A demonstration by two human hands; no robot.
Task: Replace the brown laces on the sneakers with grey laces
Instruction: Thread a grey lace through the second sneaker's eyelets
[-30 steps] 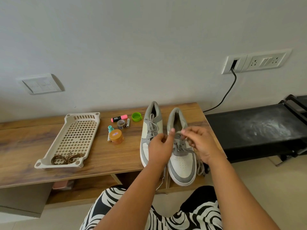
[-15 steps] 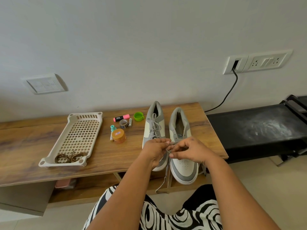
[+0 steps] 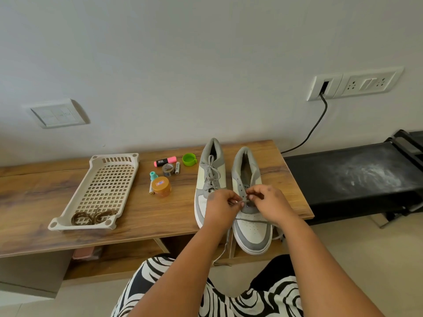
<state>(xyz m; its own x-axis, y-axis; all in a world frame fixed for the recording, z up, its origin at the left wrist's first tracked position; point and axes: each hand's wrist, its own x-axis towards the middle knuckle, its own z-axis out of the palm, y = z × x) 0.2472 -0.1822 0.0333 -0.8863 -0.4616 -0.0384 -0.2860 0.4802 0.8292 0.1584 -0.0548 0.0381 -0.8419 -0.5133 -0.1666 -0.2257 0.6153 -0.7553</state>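
While both hands work at the right sneaker [image 3: 250, 216], the left hand [image 3: 220, 205] and right hand [image 3: 271, 205] each pinch the grey lace [image 3: 246, 200] over its lower eyelets; loose ends trail past the desk [image 3: 160, 216] edge (one hangs toward the lap), so a snag or a skipped eyelet could, I judge, leave the lacing uneven; the left sneaker [image 3: 209, 177] already looks laced in grey; the beige basket [image 3: 103, 186] holds only the brown laces [image 3: 92, 217], bunched at its near end
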